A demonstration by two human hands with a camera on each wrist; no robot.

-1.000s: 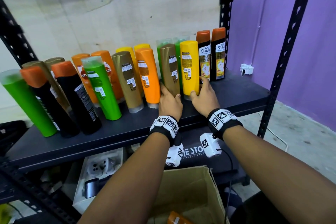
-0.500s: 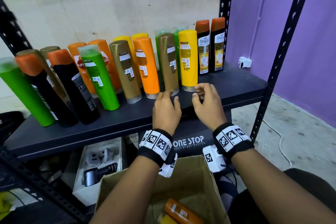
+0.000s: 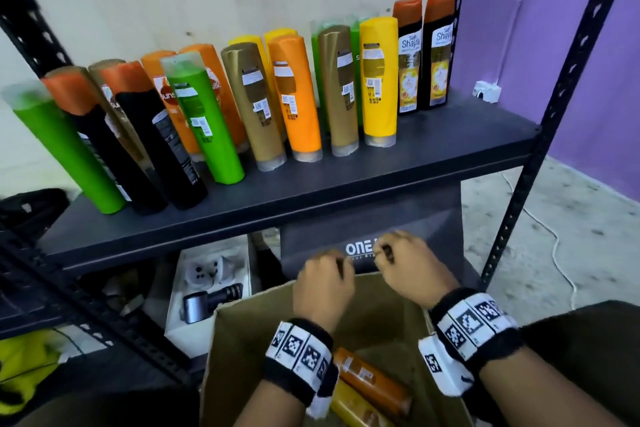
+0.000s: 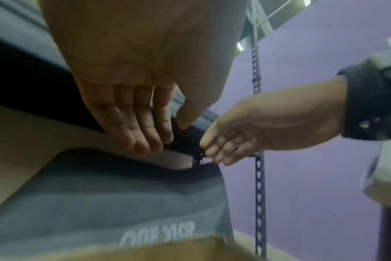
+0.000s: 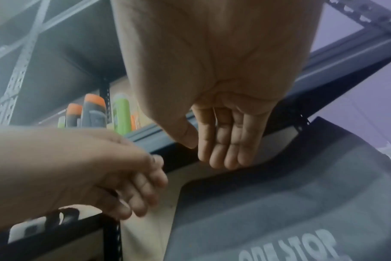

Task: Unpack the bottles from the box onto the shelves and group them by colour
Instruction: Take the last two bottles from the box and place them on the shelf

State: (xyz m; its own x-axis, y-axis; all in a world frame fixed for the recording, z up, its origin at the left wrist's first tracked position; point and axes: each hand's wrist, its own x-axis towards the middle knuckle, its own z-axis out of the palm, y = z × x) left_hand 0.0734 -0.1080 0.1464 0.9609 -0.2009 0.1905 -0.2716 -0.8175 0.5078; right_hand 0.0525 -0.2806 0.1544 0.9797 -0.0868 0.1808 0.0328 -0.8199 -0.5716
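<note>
Several bottles stand on the dark shelf (image 3: pixel 346 184): green, black with orange caps, orange, gold and yellow, among them a gold bottle (image 3: pixel 341 90) and a yellow bottle (image 3: pixel 378 80) at the front right. Below, an open cardboard box (image 3: pixel 242 340) holds an orange bottle (image 3: pixel 372 383) and a yellow one (image 3: pixel 349 409). My left hand (image 3: pixel 323 282) and right hand (image 3: pixel 407 262) hover side by side over the box's far edge, both empty. Their fingers (image 4: pixel 143 128) hang loosely and hold nothing in both wrist views.
A grey bag printed "ONE STOP" (image 3: pixel 415 218) sits on the lower level behind the box. A white tray with plug adapters and a metal tool (image 3: pixel 211 288) lies to its left. Black perforated shelf posts (image 3: pixel 554 114) frame the shelf; a purple wall is on the right.
Both hands left the gold and yellow bottles on the shelf, pulled back and came down to the box. My head tilted down, so more of the box shows.
</note>
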